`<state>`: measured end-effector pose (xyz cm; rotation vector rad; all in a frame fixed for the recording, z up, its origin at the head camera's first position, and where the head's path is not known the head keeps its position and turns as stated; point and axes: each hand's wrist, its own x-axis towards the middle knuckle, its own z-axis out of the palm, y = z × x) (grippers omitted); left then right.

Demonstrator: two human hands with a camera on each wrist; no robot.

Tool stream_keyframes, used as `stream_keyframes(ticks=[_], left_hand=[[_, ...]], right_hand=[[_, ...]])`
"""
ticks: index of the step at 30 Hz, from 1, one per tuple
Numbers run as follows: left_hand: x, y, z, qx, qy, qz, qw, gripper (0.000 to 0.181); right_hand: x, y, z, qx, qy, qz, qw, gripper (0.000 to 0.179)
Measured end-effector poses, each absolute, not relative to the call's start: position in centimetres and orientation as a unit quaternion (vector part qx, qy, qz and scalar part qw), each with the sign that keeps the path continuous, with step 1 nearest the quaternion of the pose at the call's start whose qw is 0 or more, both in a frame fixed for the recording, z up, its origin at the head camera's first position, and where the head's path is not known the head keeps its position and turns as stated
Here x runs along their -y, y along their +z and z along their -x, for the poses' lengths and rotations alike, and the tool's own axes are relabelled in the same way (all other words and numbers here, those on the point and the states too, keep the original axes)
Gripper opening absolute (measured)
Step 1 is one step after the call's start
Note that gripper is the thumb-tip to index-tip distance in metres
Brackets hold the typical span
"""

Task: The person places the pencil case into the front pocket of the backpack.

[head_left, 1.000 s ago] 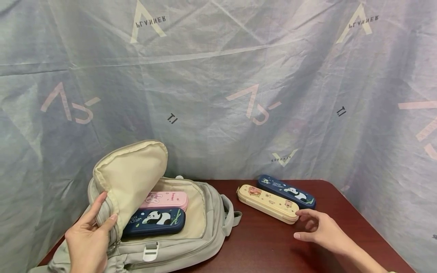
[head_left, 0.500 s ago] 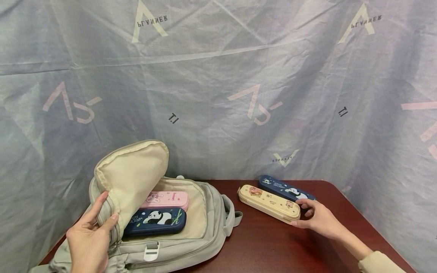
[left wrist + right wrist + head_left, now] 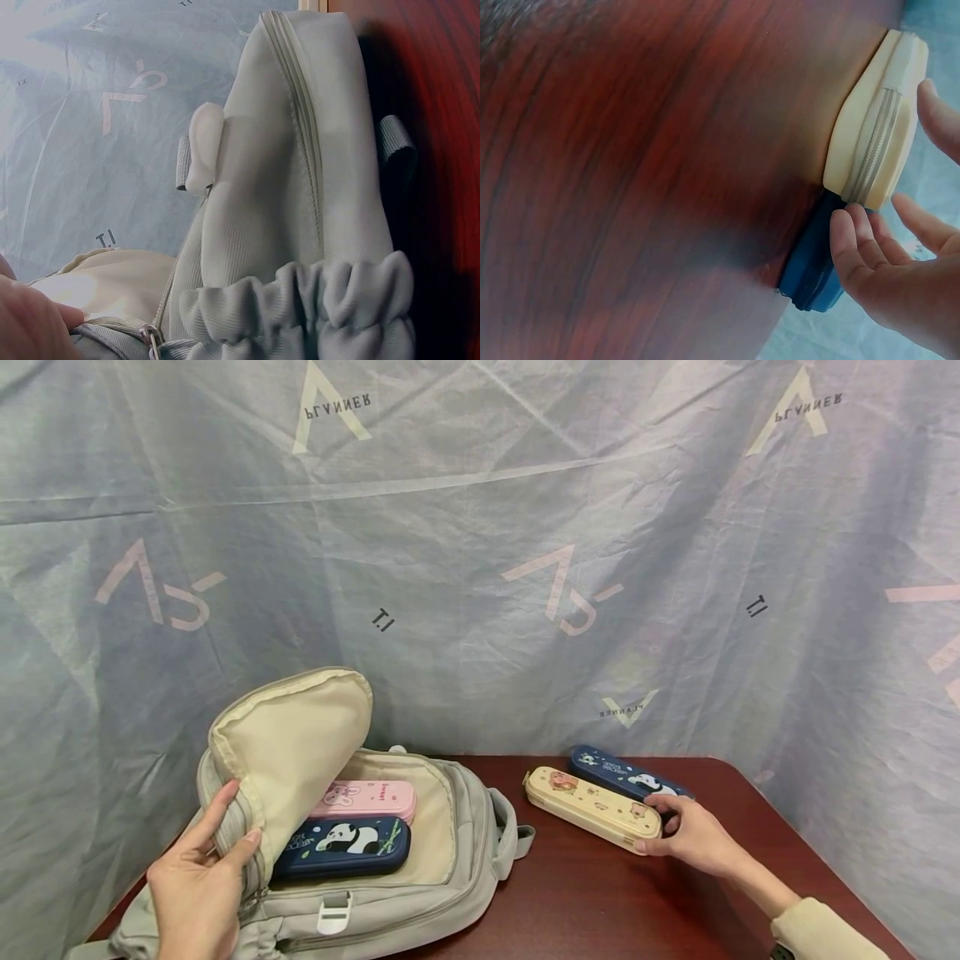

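My left hand pinches the edge of the cream-lined front flap of a grey backpack, folding it up and back. In the opened pocket lie a pink pencil case with a rabbit and a navy panda pencil case. On the table my right hand grips the near end of a cream pencil case, thumb at its front side, fingers behind. In the right wrist view its zipped end lies between thumb and fingers. Behind it is a second navy panda pencil case, partly covered by the hand.
The dark red table carries the backpack on the left and the two cases on the right. A carry loop sticks out from the bag towards the table's middle. A grey printed cloth hangs behind and at both sides.
My right hand has moved from just off the cream pencil case onto its end, thumb and fingers closing round it. The left hand keeps its hold on the flap.
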<state>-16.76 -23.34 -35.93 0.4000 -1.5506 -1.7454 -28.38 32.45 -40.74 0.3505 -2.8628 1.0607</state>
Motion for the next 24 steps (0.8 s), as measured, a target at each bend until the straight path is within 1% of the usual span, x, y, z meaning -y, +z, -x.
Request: stream_keyframes(ticks=[5,13,24], left_hand=[[23.31,-35.88,16.76,0.609,-0.679,-0.159,0.378,0.071],[23.32,-35.86,16.68,0.612,-0.675,-0.166,0.377,0.071],[23.25,-35.81,16.62,0.610,-0.678,-0.165,0.375,0.071]], right_hand=[[-32.33,-40.90,28.45,0.928,0.351,-0.117,0.031,0.073],[-32.07,-41.21,28.82,0.931,0.345,-0.111,0.041,0.075],[-32.12,-41.38,28.81,0.932,0.343,-0.107,0.048,0.068]])
